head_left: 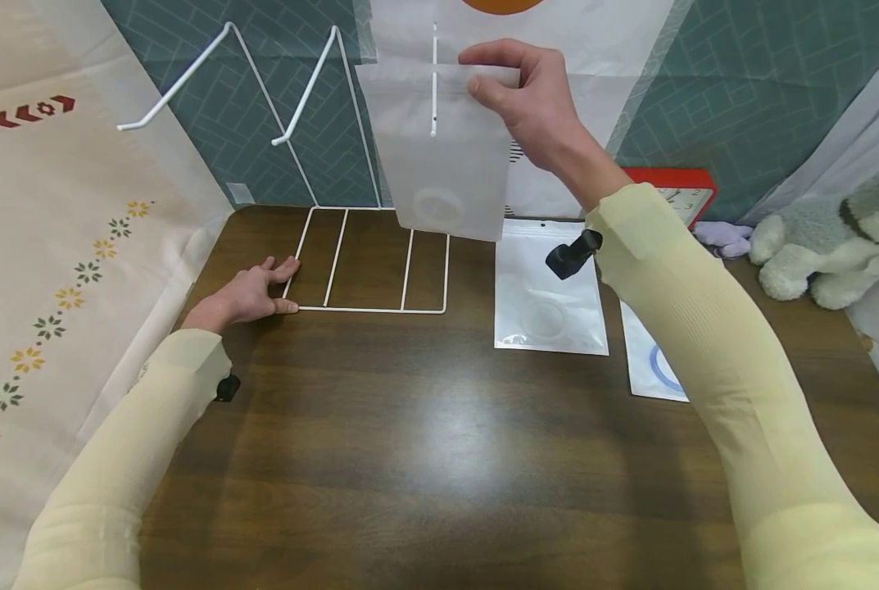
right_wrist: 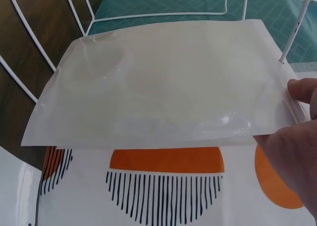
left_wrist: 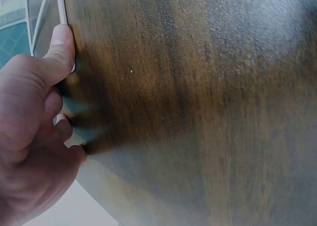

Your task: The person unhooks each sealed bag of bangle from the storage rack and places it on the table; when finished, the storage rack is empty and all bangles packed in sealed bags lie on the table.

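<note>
My right hand [head_left: 538, 106] pinches a white flat pouch [head_left: 446, 180] by its upper right edge between thumb and fingers. The pouch hangs upright, with a faint round shape near its bottom. A prong of the white wire rack [head_left: 365, 310] crosses the pouch's top; whether it passes through cannot be told. In the right wrist view the pouch [right_wrist: 163, 82] spreads below the rack's wires, the fingers at its right edge. My left hand [head_left: 243, 295] rests at the rack's front left corner, its thumb [left_wrist: 62, 42] touching the wire and its fingers on the table.
A second white pouch [head_left: 550, 287] lies right of the rack. Another with a blue ring [head_left: 649, 352] is partly under my right forearm. A red clock [head_left: 678, 192] and a grey plush toy [head_left: 837, 238] stand at the back right. Two rack arms [head_left: 181, 82] rise at left.
</note>
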`<state>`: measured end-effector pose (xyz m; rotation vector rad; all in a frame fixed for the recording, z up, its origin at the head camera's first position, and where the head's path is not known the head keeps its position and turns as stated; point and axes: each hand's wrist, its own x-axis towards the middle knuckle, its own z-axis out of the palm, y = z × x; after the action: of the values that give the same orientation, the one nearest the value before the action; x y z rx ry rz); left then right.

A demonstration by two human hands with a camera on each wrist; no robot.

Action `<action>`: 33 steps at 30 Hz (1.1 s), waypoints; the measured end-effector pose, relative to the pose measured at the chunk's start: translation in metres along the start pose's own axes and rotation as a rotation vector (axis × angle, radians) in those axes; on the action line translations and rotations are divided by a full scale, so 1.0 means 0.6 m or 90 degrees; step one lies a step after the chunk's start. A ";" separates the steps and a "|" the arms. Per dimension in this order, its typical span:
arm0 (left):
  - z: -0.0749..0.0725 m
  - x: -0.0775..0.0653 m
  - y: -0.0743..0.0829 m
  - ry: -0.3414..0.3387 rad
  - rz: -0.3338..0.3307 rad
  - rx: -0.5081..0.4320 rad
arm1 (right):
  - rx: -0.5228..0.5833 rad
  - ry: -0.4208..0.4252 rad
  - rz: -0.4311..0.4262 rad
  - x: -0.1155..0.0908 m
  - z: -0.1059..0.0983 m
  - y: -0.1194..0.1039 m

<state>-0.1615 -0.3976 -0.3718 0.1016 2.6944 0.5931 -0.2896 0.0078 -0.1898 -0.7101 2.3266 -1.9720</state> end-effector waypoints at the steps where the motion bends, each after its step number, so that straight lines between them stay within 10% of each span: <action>1: 0.000 0.000 -0.001 0.000 0.001 0.000 | 0.000 -0.001 -0.001 -0.003 -0.001 -0.001; 33: -0.003 0.003 -0.002 -0.001 0.005 -0.004 | 0.028 -0.045 -0.033 -0.082 -0.004 -0.028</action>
<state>-0.1635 -0.3989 -0.3713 0.1106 2.6908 0.6043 -0.2409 0.0254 -0.1870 -0.8316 2.2415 -1.9771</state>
